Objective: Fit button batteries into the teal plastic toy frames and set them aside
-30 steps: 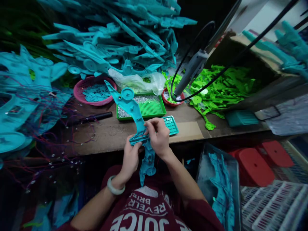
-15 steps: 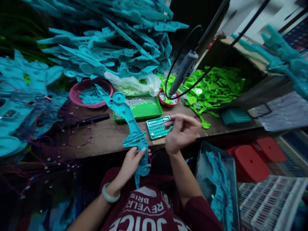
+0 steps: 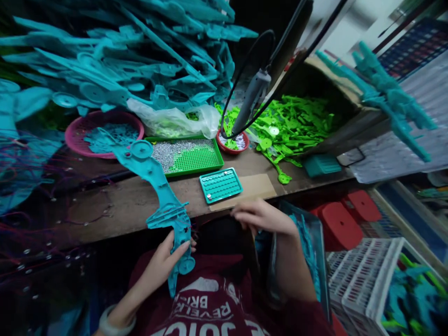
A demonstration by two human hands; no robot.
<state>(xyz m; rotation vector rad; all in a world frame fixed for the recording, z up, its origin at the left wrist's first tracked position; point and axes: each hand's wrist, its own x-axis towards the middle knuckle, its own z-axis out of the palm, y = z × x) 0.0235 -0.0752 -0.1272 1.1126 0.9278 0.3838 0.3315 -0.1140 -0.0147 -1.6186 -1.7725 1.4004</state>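
My left hand [image 3: 171,256] is closed around the lower part of a long turquoise plastic piece [image 3: 163,191], thumb on its near face. The piece stands tilted above the table's front edge, its upper end leaning left, with round discs near both ends. Thin dark wires [image 3: 194,228] show beside its lower part. My right hand [image 3: 261,217] hangs palm down just past the table edge, fingers loosely bent and partly apart; nothing shows in them. Closest to it are a piece of cardboard [image 3: 261,185] and a small turquoise ridged tray [image 3: 221,185] with a few small metal bits on it.
Turquoise parts [image 3: 140,60] are heaped at the back, green parts [image 3: 294,126] at the right. A pink basket [image 3: 75,135], a green tray of metal bits [image 3: 201,158] and a red bowl [image 3: 233,150] stand between. A grey electric screwdriver [image 3: 252,100] hangs above. Red stools [image 3: 341,226] stand right.
My right hand has dropped from above the small tray to the table's front edge, and its fingers have loosened. My left hand still holds the turquoise piece. The whole view has shifted.
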